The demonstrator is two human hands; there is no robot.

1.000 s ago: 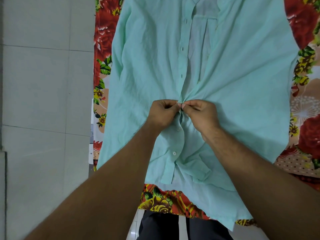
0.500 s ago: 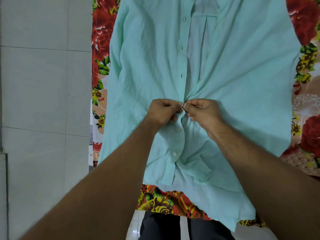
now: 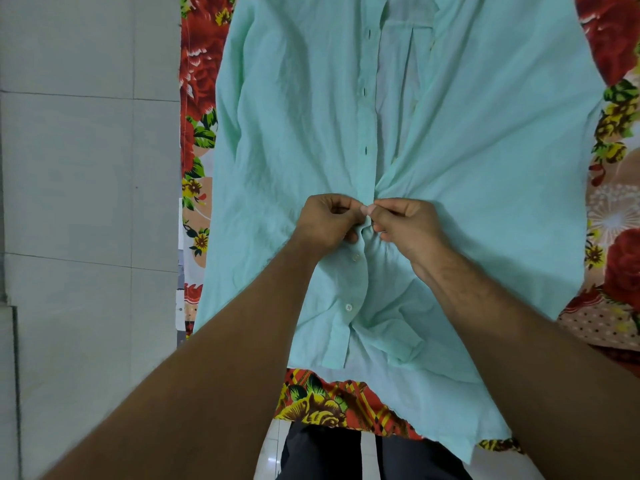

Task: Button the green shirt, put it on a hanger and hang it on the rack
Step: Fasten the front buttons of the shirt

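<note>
Pinching the front edges of the green shirt point(image 3: 294, 133) together at mid-placket, the left hand point(image 3: 325, 223) and right hand point(image 3: 408, 223) work a button, in the head view. The shirt lies flat on a floral sheet point(image 3: 197, 64), two lower buttons point(image 3: 354, 257) fastened and the upper buttonholes point(image 3: 364, 151) open. Holding the hole taut and tilting the button through edge-first should serve best.

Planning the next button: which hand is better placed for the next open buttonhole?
Left. The left hand pinches the buttonhole placket, with the next buttonhole just beyond it; the right hand holds the opposite panel.
</note>
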